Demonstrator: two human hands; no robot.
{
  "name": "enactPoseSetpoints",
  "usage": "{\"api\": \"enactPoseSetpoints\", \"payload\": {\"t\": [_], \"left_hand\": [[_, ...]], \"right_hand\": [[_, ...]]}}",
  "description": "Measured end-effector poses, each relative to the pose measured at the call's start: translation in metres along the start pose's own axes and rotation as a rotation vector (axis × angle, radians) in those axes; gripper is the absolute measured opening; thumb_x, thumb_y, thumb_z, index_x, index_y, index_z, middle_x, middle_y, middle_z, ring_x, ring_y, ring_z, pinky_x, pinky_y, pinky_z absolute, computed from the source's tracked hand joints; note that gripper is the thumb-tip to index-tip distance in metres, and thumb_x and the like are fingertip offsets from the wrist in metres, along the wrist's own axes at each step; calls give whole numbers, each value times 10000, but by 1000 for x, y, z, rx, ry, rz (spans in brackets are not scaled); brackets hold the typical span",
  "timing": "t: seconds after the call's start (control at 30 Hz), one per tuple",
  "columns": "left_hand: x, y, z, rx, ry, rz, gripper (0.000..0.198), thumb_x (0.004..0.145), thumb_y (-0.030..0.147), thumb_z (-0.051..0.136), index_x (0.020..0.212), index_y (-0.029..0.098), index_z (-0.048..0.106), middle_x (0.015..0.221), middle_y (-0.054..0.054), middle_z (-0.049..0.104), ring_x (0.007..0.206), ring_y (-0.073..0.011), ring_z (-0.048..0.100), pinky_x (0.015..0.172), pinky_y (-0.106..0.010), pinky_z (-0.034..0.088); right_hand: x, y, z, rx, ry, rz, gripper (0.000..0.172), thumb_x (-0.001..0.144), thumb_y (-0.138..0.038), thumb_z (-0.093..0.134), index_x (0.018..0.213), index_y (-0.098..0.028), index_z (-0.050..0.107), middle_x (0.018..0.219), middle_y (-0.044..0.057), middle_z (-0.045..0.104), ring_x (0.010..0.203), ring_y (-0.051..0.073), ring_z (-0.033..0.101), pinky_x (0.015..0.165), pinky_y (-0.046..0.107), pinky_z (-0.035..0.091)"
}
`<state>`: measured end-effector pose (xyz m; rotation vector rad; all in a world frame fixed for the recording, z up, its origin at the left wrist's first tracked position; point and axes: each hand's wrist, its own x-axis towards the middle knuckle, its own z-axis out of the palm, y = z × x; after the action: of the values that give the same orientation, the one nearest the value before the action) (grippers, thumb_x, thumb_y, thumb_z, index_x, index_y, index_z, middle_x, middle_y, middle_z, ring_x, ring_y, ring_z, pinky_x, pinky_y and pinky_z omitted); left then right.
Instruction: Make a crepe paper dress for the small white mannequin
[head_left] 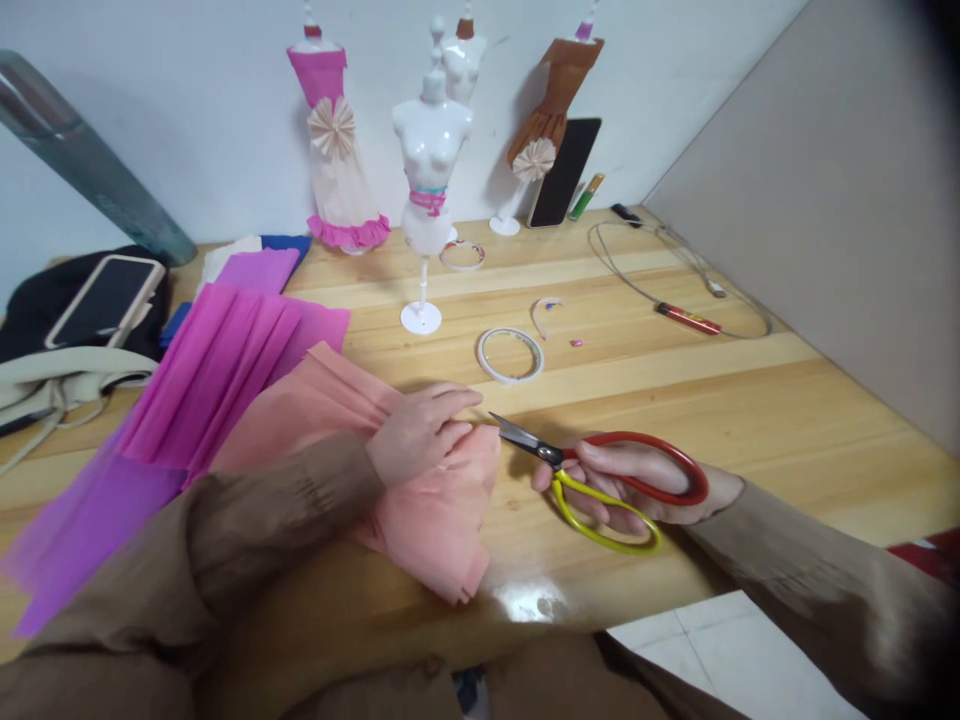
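My left hand (pixel 420 432) lies palm down on a sheet of peach crepe paper (pixel 442 510), its fingers stretched out and a gap between thumb and fingers. The paper is pleated and spreads across the front of the table. My right hand (pixel 619 475) is closed round the handles of a pair of scissors (pixel 550 455), one handle red and one yellow. The blades point left, slightly apart, with their tips beside the paper's right edge and close to my left fingertips. Whether they touch the paper I cannot tell.
Folded magenta crepe paper (pixel 217 370) lies left. A bare white mannequin (pixel 433 140) stands behind, near dressed mannequins (pixel 330 130). A tape roll (pixel 510 356), a red-handled cable (pixel 688 319), a dark phone-like slab (pixel 566 170), a phone (pixel 105 300) and a bottle (pixel 97 160) are around.
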<state>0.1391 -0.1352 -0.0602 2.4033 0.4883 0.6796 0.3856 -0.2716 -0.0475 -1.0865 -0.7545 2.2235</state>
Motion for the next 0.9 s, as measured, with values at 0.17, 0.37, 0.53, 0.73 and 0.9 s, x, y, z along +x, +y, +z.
{"api": "enactPoseSetpoints", "payload": {"t": [0.17, 0.37, 0.53, 0.73, 0.9], "left_hand": [[8, 3, -5, -264, -193, -247, 322, 834, 182, 582, 1128, 106, 688, 1112, -119, 734, 994, -206, 685, 912, -340, 546], [13, 5, -8, -405, -283, -379, 341, 788, 178, 609, 1097, 60, 694, 929, -113, 736, 848, -185, 672, 796, -323, 550], [16, 9, -15, -486, -329, -463, 230, 777, 207, 602, 953, 95, 701, 817, -58, 705, 701, -131, 606, 604, -229, 475], [18, 15, -21, -570, -402, -485, 208, 764, 323, 639, 776, 116, 658, 631, 3, 599, 562, -96, 507, 491, -191, 373], [19, 20, -25, -597, -453, -462, 187, 743, 293, 646, 672, 128, 596, 595, 47, 490, 532, -68, 441, 474, -177, 347]], "right_hand": [[-4, 4, -2, -45, -6, -65, 468, 913, -542, 561, 1077, -118, 673, 672, 10, 595, 396, 41, 439, 368, 162, 342], [-5, 10, -7, -39, -80, -124, 427, 934, -500, 539, 1098, -121, 651, 685, 25, 603, 396, 59, 454, 354, 179, 340], [-5, 9, -2, -47, -89, -109, 451, 929, -514, 538, 1079, -108, 665, 672, 25, 598, 381, 64, 455, 334, 184, 330], [-3, 6, 4, -42, -120, -141, 461, 929, -500, 542, 1118, -95, 656, 679, 18, 579, 395, 52, 425, 347, 175, 344], [-3, 0, 7, -134, -140, -136, 464, 949, -485, 512, 1133, -84, 659, 622, -9, 549, 366, 56, 434, 347, 178, 347]]}}
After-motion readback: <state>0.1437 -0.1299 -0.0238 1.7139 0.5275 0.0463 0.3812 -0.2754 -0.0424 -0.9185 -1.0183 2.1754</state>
